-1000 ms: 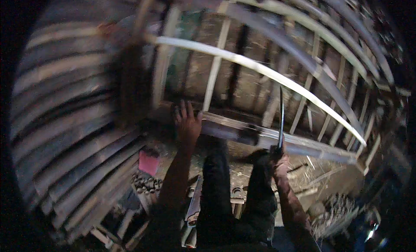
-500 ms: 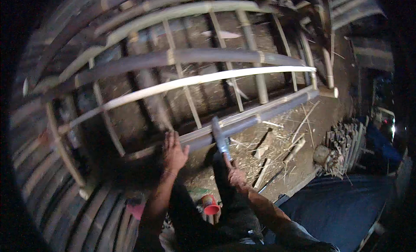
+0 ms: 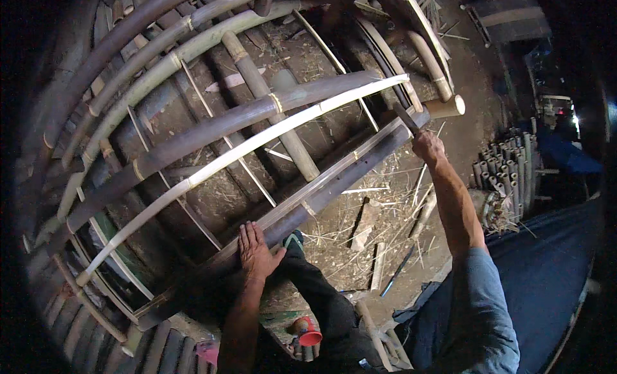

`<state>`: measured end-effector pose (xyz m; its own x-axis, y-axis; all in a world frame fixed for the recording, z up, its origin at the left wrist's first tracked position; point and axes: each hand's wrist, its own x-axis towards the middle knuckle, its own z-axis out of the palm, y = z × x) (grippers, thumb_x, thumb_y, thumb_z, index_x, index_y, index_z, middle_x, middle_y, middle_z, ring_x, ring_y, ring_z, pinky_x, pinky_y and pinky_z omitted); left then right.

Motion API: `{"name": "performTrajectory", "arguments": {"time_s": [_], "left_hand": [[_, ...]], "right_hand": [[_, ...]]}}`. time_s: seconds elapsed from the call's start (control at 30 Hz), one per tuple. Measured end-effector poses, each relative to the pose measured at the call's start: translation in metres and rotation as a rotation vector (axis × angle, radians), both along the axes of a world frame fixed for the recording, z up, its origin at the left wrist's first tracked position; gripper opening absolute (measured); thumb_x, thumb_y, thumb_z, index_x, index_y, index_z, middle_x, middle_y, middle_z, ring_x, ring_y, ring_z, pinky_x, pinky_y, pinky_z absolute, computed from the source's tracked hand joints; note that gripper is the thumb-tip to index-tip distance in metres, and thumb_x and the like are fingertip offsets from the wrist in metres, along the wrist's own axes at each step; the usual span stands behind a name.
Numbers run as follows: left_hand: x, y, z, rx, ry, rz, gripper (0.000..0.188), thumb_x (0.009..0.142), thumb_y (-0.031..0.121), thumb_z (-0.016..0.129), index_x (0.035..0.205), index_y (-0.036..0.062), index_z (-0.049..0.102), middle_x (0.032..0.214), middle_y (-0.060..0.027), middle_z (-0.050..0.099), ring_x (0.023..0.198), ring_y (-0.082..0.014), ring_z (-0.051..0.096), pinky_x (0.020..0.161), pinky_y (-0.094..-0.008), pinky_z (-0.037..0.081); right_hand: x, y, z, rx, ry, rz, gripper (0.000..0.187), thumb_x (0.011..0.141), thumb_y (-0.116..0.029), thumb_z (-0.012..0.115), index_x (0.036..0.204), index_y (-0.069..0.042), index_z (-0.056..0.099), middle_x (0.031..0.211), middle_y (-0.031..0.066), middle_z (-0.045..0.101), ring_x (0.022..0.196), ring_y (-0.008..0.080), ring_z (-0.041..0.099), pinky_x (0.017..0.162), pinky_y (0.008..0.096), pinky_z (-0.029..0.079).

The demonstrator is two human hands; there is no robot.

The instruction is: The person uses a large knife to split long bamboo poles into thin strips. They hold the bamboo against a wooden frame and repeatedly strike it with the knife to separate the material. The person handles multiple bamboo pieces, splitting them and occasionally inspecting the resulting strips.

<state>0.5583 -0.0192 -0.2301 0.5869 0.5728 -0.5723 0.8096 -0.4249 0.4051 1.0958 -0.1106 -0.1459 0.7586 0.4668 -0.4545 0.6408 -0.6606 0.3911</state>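
My left hand (image 3: 256, 249) lies flat, fingers stretched, on the near rail of a bamboo frame. That rail is a dark bamboo pole (image 3: 347, 181) with a split strip along its top. Toward the rail's far right end, my right hand (image 3: 429, 147) is closed round the handle of a short metal-bladed tool (image 3: 405, 118). Blur and the grip hide its exact kind. Above the rail runs a pale split bamboo strip (image 3: 257, 148), beside a thicker dark pole (image 3: 212, 133). Thin slats and a thick crosspiece (image 3: 292, 142) cross the frame.
Bamboo offcuts (image 3: 366, 226) and shavings litter the ground right of the rail. A stack of short bamboo pieces (image 3: 508, 168) stands at the right, near dark blue cloth (image 3: 533, 284). A red cup-shaped thing (image 3: 308, 332) is by my legs. Bamboo slats (image 3: 122, 335) fill the lower left.
My right hand has moved up and right with the tool, from mid-rail to near its far end. My left hand still rests on the rail. The view has turned, so the frame slants more.
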Motion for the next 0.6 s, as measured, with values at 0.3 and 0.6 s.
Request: {"name": "performTrajectory", "arguments": {"time_s": [0.3,0.6], "left_hand": [[0.01,0.076,-0.008,0.063,-0.105,0.029,0.07,0.082,0.038,0.065,0.138,0.0032,0.04,0.141,-0.0201,0.041,0.124,-0.0391,0.046,0.102,-0.0474,0.039],[0.018,0.222,-0.03,0.389,0.159,-0.251,0.045,0.082,0.024,0.064,0.121,0.0044,0.053,0.11,-0.0172,0.059,0.095,-0.0389,0.06,0.081,-0.0479,0.051]], "right_hand": [[-0.014,-0.035,0.011,0.119,0.214,-0.051,0.044,0.086,-0.023,0.057,0.129,-0.013,0.049,0.103,0.0233,0.066,0.092,0.04,0.065,0.077,0.0508,0.052],[-0.263,-0.179,0.072,0.871,0.505,-0.848,0.025,0.079,-0.013,0.07,0.096,-0.002,0.056,0.075,0.0007,0.054,0.071,0.0123,0.048,0.063,0.0313,0.044]]}}
